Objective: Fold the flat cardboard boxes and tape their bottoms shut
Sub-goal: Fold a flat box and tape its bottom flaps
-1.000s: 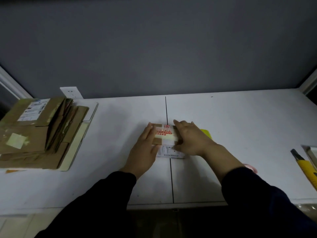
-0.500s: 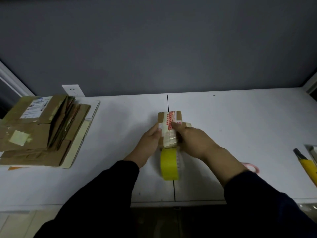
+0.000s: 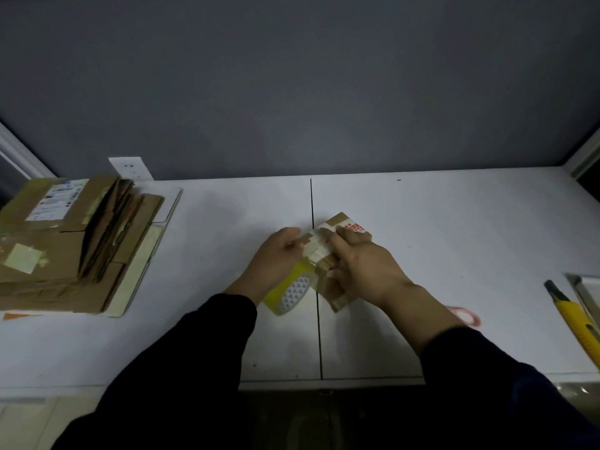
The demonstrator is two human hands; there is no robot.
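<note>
1. At the far left, a stack of flat cardboard boxes (image 3: 65, 251) lies on the white table (image 3: 454, 222). The top one carries a white shipping label, and a pale board shows beneath the pile. A white socket plate (image 3: 130, 167) sits on the grey wall just behind it.
2. The left hand (image 3: 279, 258) comes in from a dark sleeve. Its fingers are curled, and together with the thumb they pinch the left end of the small box.
3. A yellow tape roll (image 3: 292, 292) sits tilted just below that hand and touches the box's near left side. Its patterned core faces me. I cannot tell whether it rests on the table or hangs from the tape.
4. The small cardboard box (image 3: 337, 289) is near the middle of the table, over the dark seam, and is turned at an angle between both hands. Pale tape crosses its top, and red print shows at its far end.
5. The right hand (image 3: 363, 271) grips the box from the right, with its fingers laid over the taped top and its thumb on the near side.
6. Something pink (image 3: 466, 315) peeks out from behind the right forearm, but too little of it shows to name.
7. A yellow utility knife (image 3: 574, 319) lies at the right edge, beside a tray (image 3: 584, 284) that is partly cut off.
</note>
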